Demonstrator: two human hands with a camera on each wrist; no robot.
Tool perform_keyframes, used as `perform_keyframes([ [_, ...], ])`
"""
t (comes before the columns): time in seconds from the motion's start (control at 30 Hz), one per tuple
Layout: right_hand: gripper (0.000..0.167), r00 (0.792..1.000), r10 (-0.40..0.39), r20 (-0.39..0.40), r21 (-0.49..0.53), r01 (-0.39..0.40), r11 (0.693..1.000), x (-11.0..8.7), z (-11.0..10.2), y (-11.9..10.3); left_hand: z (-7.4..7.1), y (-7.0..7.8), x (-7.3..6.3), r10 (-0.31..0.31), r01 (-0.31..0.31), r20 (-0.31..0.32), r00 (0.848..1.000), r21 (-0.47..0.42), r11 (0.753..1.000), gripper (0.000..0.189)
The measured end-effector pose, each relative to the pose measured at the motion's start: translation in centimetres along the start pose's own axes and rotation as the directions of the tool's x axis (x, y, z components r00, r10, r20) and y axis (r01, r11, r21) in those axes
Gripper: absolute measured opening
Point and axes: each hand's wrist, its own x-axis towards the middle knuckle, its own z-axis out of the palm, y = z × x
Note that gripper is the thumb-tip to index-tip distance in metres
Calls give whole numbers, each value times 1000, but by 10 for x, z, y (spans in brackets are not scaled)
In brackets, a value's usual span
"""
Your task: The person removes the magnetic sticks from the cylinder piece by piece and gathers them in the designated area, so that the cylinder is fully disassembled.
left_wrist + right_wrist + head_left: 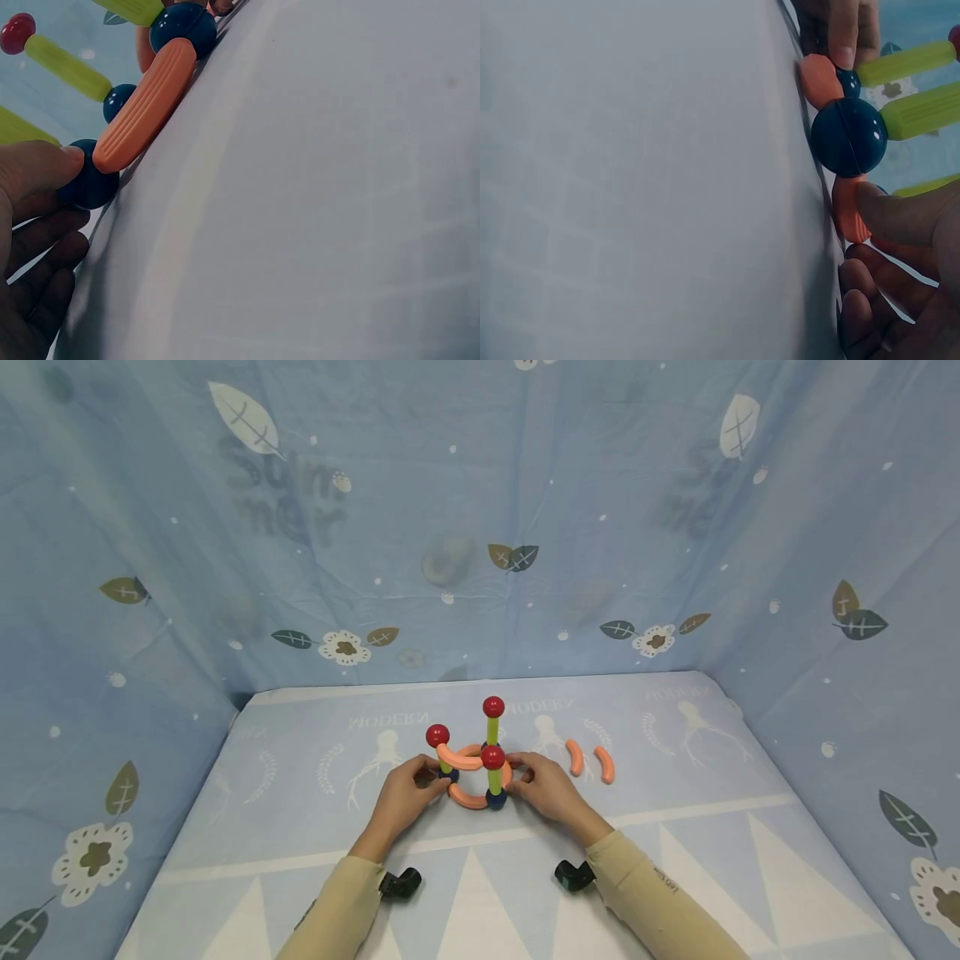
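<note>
A toy frame of balls and rods stands on the table. Its base is a ring of orange curved rods (468, 799) and dark blue balls (496, 799). Yellow-green straight rods (494, 782) rise from the balls, topped by red balls (493, 707). One more orange curved rod (459, 761) spans between the left and front red balls. With thumb and fingers my left hand (405, 791) pinches the left blue ball (91, 187). My right hand (547, 785) grips the base's right orange curved rod (847, 208), between thumb and fingers. Hands partly hide the base's sides.
Two loose orange curved rods (574, 757) (604, 765) lie on the table to the right of the frame. A patterned cloth covers the table (300, 827). Blue curtains (420, 510) hang behind it and along both sides. Black devices (401, 883) sit at the wrists.
</note>
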Motion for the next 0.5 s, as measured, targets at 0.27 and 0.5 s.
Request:
perform_keyframes([
  [0.27, 45, 1000, 13, 4, 7, -13, 1000, 3, -2, 1, 0, 1, -4, 5, -5, 6, 1000, -18, 1000, 25],
  [0.5, 42, 999, 49, 2, 13, -49, 999, 5, -2, 1, 2, 0, -6, 7, -7, 7, 1000, -31, 1000, 24],
])
